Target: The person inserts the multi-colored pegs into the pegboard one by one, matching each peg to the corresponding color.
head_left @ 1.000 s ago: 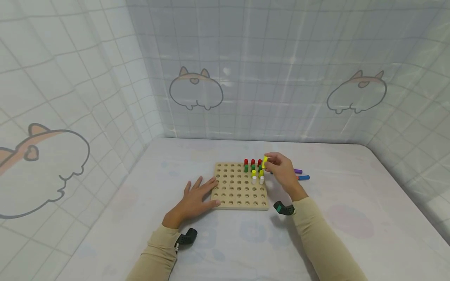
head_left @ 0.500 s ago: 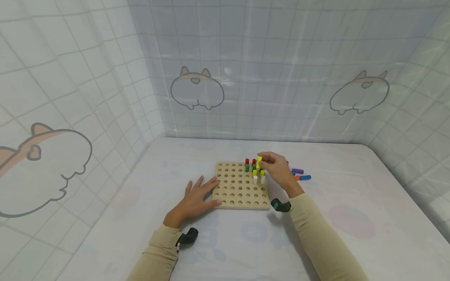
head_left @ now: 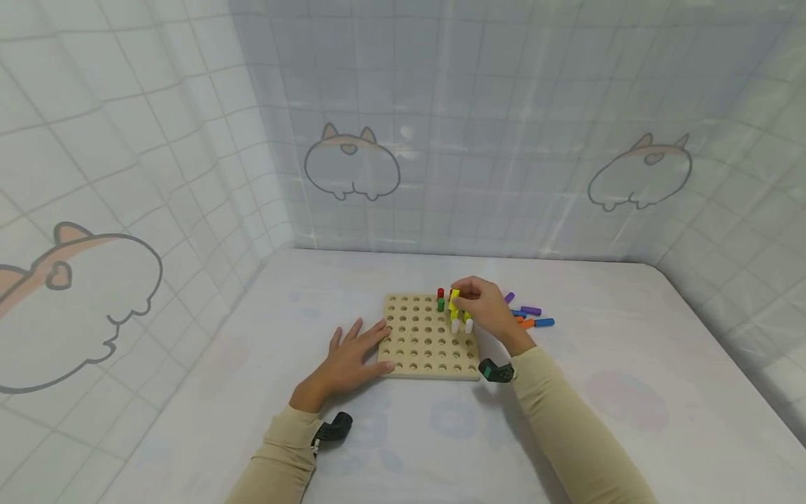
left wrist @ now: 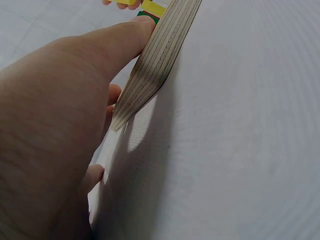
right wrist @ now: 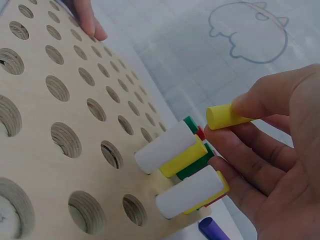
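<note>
A pale wooden pegboard (head_left: 434,335) with rows of round holes lies on the table. My left hand (head_left: 345,360) rests spread at its left side, touching the edge; the left wrist view shows the layered board edge (left wrist: 159,62) beside the thumb. Between thumb and fingertips, my right hand (head_left: 490,309) pinches a yellow peg (right wrist: 220,117), above the board and clear of its holes. Standing in the board are white pegs (right wrist: 167,146), yellow pegs (right wrist: 185,157), green pegs (head_left: 441,306) and red pegs (head_left: 440,292). In the head view the right hand hides some of them.
Loose pegs lie on the table right of the board, among them a purple peg (head_left: 531,311), a blue peg (head_left: 544,323) and an orange peg (head_left: 527,324). A tiled-pattern curtain (head_left: 491,210) with cartoon drawings hangs behind the table.
My right hand has moved left over the board with the yellow peg, uncovering more loose pegs on the right. The left hand stays in place on the board's edge.
</note>
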`<action>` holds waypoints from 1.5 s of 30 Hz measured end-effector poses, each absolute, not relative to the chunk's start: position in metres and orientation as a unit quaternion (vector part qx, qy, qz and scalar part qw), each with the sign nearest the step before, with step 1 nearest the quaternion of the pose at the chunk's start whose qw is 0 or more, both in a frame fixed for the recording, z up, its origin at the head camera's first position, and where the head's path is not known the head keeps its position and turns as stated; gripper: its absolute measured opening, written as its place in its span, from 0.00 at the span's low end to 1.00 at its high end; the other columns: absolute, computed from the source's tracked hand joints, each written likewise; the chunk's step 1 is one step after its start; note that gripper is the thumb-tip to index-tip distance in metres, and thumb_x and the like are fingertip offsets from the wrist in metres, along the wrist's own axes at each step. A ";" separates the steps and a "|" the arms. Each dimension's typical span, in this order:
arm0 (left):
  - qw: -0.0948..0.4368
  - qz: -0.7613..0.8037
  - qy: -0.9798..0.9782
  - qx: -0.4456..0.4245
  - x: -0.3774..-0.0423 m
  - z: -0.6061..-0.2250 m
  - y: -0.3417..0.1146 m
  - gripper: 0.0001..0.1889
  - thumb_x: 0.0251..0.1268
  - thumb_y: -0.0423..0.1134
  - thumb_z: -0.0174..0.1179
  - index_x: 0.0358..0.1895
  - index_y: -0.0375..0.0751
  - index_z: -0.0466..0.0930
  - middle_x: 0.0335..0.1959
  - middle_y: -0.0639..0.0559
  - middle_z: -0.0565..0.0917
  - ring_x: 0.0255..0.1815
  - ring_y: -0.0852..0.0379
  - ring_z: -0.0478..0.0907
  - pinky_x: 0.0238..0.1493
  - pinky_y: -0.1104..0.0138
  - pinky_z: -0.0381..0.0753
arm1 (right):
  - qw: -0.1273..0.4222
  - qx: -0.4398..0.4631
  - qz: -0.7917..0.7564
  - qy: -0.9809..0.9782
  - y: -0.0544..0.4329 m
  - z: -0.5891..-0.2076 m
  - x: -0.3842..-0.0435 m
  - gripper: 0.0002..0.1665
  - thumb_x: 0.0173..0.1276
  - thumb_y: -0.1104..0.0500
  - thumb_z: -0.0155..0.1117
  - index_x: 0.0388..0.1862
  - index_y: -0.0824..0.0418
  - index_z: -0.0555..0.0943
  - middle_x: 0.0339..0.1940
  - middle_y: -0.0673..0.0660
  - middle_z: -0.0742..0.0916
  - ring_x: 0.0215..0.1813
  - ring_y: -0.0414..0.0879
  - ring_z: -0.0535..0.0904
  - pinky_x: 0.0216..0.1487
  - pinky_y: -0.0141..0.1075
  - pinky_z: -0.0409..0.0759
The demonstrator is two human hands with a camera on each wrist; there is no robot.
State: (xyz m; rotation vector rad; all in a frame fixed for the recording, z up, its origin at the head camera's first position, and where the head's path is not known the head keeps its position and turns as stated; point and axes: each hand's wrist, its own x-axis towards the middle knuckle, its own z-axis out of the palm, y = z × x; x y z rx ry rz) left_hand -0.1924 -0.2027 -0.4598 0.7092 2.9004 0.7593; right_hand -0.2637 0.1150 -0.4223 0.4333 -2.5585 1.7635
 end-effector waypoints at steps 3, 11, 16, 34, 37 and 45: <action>0.031 0.248 0.940 0.231 -0.192 -0.460 -0.203 0.41 0.66 0.68 0.55 0.78 0.53 0.63 0.80 0.60 0.56 0.81 0.37 0.40 0.71 0.34 0.27 | -0.001 0.137 0.560 -0.817 0.112 -0.422 -0.260 0.19 0.70 0.62 0.67 0.58 0.66 0.80 0.46 0.57 0.86 0.49 0.51 0.82 0.49 0.42 0.82; 0.029 0.239 0.943 0.232 -0.192 -0.462 -0.202 0.41 0.66 0.69 0.54 0.78 0.54 0.62 0.80 0.61 0.55 0.81 0.37 0.41 0.72 0.34 0.29 | -0.003 0.135 0.549 -0.825 0.106 -0.421 -0.254 0.17 0.72 0.62 0.65 0.57 0.66 0.80 0.47 0.57 0.86 0.49 0.51 0.82 0.50 0.43 0.81; 0.026 0.237 0.942 0.235 -0.192 -0.464 -0.204 0.41 0.66 0.69 0.54 0.78 0.55 0.62 0.80 0.62 0.55 0.81 0.38 0.40 0.72 0.34 0.29 | 0.007 0.140 0.528 -0.838 0.102 -0.423 -0.255 0.16 0.71 0.61 0.66 0.55 0.65 0.81 0.47 0.55 0.87 0.50 0.50 0.82 0.52 0.46 0.81; 0.030 0.233 0.944 0.232 -0.192 -0.465 -0.208 0.41 0.66 0.69 0.54 0.78 0.55 0.62 0.80 0.62 0.54 0.81 0.38 0.40 0.72 0.35 0.28 | 0.007 0.149 0.488 -0.860 0.093 -0.427 -0.254 0.11 0.70 0.62 0.67 0.50 0.62 0.84 0.42 0.52 0.87 0.46 0.48 0.83 0.47 0.44 0.82; 0.030 0.234 0.944 0.232 -0.192 -0.464 -0.208 0.41 0.66 0.69 0.54 0.78 0.55 0.62 0.80 0.61 0.55 0.81 0.38 0.40 0.72 0.35 0.28 | 0.010 0.153 0.476 -0.866 0.093 -0.429 -0.255 0.10 0.71 0.62 0.66 0.48 0.62 0.84 0.41 0.52 0.87 0.45 0.47 0.84 0.45 0.42 0.83; 0.032 0.233 0.944 0.232 -0.190 -0.462 -0.207 0.41 0.66 0.68 0.55 0.78 0.54 0.62 0.80 0.61 0.55 0.81 0.38 0.39 0.72 0.34 0.28 | 0.017 0.162 0.444 -0.881 0.091 -0.431 -0.255 0.12 0.71 0.62 0.65 0.50 0.62 0.84 0.41 0.51 0.87 0.44 0.46 0.82 0.46 0.42 0.83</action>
